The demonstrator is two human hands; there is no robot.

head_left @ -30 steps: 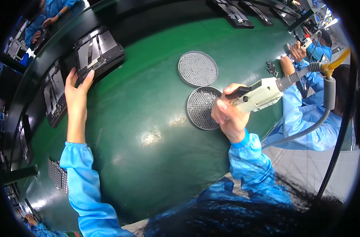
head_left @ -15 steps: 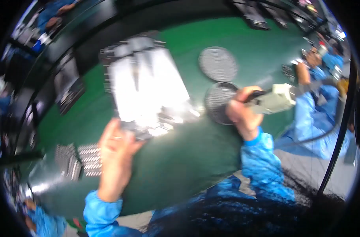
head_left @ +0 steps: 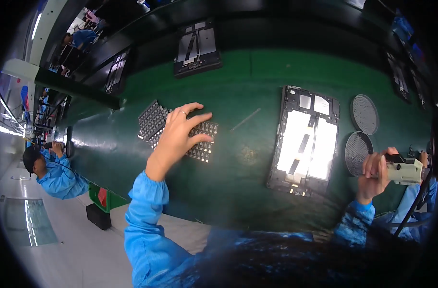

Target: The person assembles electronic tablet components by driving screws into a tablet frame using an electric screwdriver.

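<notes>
My left hand (head_left: 176,137) hovers over or touches a tray of small metallic parts (head_left: 207,139). Its fingers are spread, with nothing seen between them. A second, darker tray (head_left: 152,120) lies at an angle against the first. On the right, my right hand (head_left: 372,176) is closed round a beige electric screwdriver (head_left: 405,172) with a black part. Between my hands lies an opened tablet (head_left: 296,137), its bright silver batteries exposed. Two round ridged dishes (head_left: 364,115) sit beside it; the nearer dish (head_left: 357,152) is partly behind my right hand.
A thin clear strip (head_left: 246,119) rests on the green bench (head_left: 238,201). Along the dark far ledge lie more opened tablets (head_left: 197,50). A dark bar (head_left: 77,89) juts in from the left. Beyond the bench's left end sits another person (head_left: 60,175), near a green crate (head_left: 100,196).
The view has swung left. My left hand has left the tablet's near edge and reached the parts trays, its fingers spreading. My right hand keeps hold of the electric screwdriver near the dishes.
</notes>
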